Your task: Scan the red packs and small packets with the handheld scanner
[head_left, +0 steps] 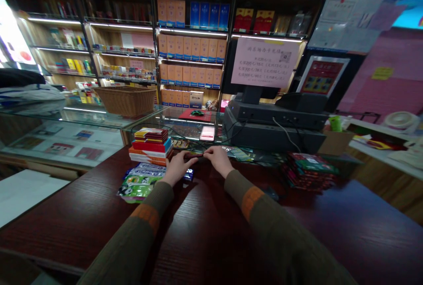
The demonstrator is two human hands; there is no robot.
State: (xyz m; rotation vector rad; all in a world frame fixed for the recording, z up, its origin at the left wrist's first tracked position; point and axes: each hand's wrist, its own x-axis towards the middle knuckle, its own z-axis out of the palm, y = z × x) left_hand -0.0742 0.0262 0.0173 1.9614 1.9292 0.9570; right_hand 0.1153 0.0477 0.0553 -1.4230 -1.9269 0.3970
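Above the far part of the dark wooden counter [205,232], my left hand [177,167] and my right hand [218,161] meet almost fingertip to fingertip. Between them is a thin dark flat item [197,156], seen edge-on; its kind does not show. Both hands are closed on its ends, thumb against fingers. Beside my left hand stands a stack of small boxes [150,146], red, white, orange and yellow. Just in front of that stack lie a green packet [139,186] and blue-and-white packets [145,170], partly behind my left wrist.
A pile of dark red and green packets [309,170] lies on the right. Behind it stands a cash register [277,122] with a paper sign [262,62]. A wicker basket [127,100] rests on the glass display case [79,139]. Shelves with orange boxes [191,47] line the back.
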